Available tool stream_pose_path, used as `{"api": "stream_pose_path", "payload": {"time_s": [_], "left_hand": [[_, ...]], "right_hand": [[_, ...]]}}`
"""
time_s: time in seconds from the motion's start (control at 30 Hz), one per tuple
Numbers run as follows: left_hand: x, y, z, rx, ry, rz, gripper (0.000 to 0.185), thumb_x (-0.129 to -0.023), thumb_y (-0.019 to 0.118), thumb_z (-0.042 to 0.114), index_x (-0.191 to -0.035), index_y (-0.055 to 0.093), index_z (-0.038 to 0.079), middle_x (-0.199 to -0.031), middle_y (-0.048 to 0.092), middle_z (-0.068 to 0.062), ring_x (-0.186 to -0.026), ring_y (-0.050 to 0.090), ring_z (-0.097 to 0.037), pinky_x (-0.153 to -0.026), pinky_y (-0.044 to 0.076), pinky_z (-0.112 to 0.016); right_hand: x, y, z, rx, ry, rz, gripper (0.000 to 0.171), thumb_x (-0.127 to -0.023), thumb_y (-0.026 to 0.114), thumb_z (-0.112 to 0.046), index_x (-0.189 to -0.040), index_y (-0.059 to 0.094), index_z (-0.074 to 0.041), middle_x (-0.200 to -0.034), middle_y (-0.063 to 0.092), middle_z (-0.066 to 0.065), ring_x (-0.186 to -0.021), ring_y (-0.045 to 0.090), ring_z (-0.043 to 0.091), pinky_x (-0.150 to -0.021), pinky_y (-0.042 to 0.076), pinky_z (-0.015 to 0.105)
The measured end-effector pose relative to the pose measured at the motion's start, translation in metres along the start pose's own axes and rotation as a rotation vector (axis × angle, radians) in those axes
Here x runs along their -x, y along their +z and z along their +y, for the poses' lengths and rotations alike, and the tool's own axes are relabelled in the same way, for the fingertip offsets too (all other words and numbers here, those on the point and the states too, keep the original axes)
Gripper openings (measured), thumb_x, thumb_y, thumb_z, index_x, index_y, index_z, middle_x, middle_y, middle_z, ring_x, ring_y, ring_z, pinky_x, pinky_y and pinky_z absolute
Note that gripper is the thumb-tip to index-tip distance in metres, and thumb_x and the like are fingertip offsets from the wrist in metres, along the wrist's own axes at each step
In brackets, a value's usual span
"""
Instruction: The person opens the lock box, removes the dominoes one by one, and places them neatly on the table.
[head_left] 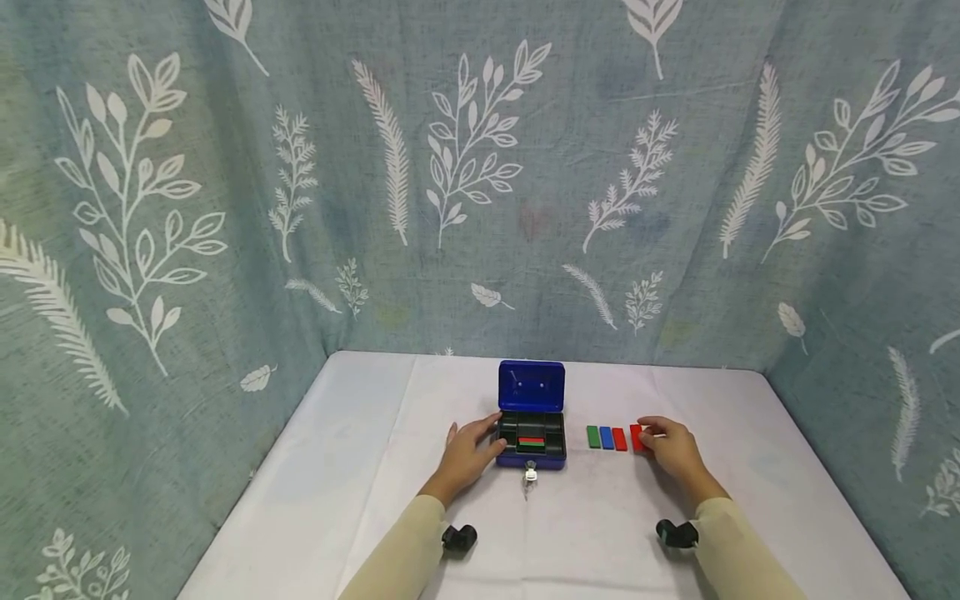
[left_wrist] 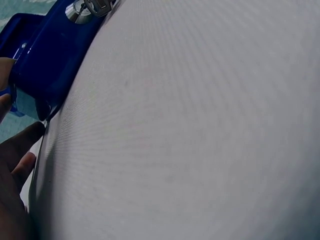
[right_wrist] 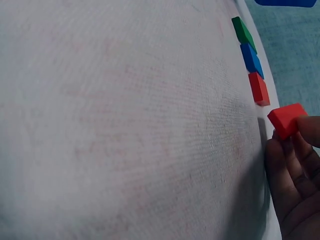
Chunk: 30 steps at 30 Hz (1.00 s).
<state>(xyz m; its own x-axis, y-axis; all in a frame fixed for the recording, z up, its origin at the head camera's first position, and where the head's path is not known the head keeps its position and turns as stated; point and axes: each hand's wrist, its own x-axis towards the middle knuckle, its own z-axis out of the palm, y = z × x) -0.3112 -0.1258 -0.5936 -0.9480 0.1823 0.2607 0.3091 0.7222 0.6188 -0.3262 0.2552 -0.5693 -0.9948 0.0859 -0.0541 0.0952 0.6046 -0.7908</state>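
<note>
A blue cash box stands with its lid raised and a keyed lock at its front. In its black compartment tray, a red block and a green block lie in a middle compartment. My left hand rests against the box's left side, fingers spread and fairly straight, thumb near the front left corner. My right hand pinches a red block between thumb and fingers, just right of a row of blocks.
To the right of the box lie a green block, a blue block and another red block. Keys hang from the lock. A patterned curtain stands behind the white-covered table.
</note>
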Motion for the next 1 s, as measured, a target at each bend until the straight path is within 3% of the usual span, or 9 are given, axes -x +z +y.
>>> {"api": "stream_pose_path", "payload": {"time_s": [0.47, 0.7, 1.0], "left_hand": [[0.000, 0.001, 0.003, -0.020, 0.006, 0.010, 0.054, -0.093, 0.060, 0.043, -0.142, 0.052, 0.024, -0.130, 0.062, 0.002, -0.129, 0.047, -0.024, -0.112, 0.008, -0.062], [0.000, 0.000, 0.002, -0.017, 0.016, 0.015, 0.054, -0.093, 0.060, 0.045, -0.142, 0.053, 0.024, -0.129, 0.062, 0.000, -0.128, 0.048, -0.025, -0.112, 0.009, -0.063], [0.000, 0.003, -0.001, -0.022, 0.013, 0.014, 0.054, -0.093, 0.059, 0.045, -0.142, 0.052, 0.026, -0.130, 0.062, 0.003, -0.129, 0.047, -0.023, -0.113, 0.007, -0.061]], "right_hand": [[-0.002, 0.003, -0.004, 0.045, 0.055, -0.014, 0.030, -0.094, 0.060, -0.006, -0.123, 0.063, -0.001, -0.107, 0.061, 0.016, -0.095, 0.055, 0.029, -0.084, 0.052, 0.043], [-0.006, 0.005, -0.009, 0.037, 0.122, -0.036, 0.031, -0.094, 0.057, -0.007, -0.123, 0.062, 0.001, -0.115, 0.060, 0.021, -0.099, 0.056, 0.032, -0.088, 0.051, 0.047], [-0.008, 0.006, -0.012, 0.108, 0.111, -0.040, 0.032, -0.091, 0.055, -0.008, -0.119, 0.063, 0.004, -0.116, 0.061, 0.023, -0.101, 0.056, 0.035, -0.088, 0.048, 0.051]]}}
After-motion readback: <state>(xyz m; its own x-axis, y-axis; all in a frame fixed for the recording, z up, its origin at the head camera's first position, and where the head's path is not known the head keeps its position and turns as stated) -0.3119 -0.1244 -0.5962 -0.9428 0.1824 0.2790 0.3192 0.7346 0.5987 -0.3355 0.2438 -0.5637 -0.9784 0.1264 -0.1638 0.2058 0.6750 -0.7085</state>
